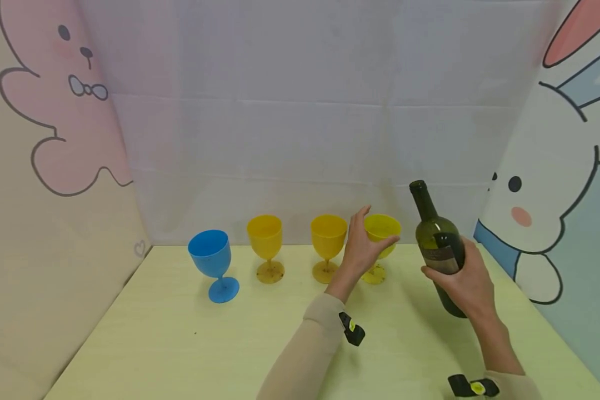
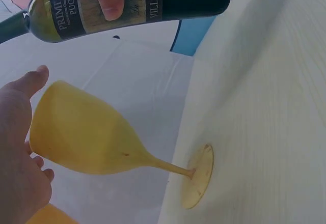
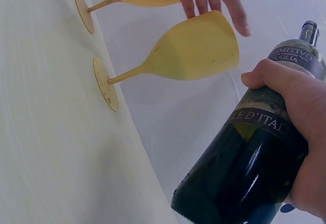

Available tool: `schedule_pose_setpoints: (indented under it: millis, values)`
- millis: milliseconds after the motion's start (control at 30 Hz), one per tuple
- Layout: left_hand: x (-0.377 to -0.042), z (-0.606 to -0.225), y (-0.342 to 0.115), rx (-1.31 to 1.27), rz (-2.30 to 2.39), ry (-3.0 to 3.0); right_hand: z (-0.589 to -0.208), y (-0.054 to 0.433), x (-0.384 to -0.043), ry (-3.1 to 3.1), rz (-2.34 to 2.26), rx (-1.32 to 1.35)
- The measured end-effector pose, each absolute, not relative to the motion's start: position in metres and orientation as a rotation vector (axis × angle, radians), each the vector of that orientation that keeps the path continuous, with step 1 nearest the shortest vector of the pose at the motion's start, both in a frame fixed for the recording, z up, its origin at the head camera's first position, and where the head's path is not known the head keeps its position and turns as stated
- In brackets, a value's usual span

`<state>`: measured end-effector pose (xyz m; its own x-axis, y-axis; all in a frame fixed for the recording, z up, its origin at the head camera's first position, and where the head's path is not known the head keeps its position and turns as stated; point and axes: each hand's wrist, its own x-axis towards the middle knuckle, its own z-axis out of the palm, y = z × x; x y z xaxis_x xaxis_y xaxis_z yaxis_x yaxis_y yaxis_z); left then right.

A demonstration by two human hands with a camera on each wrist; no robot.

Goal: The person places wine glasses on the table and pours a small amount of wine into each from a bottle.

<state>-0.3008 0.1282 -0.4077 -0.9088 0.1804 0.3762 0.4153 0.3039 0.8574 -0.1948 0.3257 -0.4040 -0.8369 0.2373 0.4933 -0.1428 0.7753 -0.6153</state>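
Observation:
My right hand point(image 1: 475, 280) grips a dark green wine bottle point(image 1: 436, 230) round its label. The bottle leans a little, its neck up and to the left. In the right wrist view the thumb lies across the bottle's point(image 3: 265, 132) label. Beside the rightmost goblet, a yellow-green one point(image 1: 384, 226), is my left hand point(image 1: 362, 244), thumb and fingers spread around its rim area. In the left wrist view that goblet point(image 2: 86, 132) stands upright on its foot, next to the left hand point(image 2: 20, 147); whether the fingers touch it I cannot tell.
Further left along the table's back stand two orange-yellow goblets point(image 1: 328, 236) and a blue goblet point(image 1: 213, 253). A white cloth wall point(image 1: 305, 139) rises behind them. Side panels with cartoon animals flank the pale table point(image 1: 180, 355).

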Motion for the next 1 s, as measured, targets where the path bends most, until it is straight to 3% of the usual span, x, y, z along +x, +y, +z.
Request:
schedule_pose_setpoints:
  millis: [467, 1000]
  values:
    - [-0.283, -0.378, 0.108, -0.737, -1.590, -2.173, -0.404, 0.326, -0.196, -2.409, 0.902, -0.050]
    - [-0.273, -0.364, 0.069, -0.743, -1.603, -2.040, -0.404, 0.327, -0.196, -2.433, 0.923, -0.058]
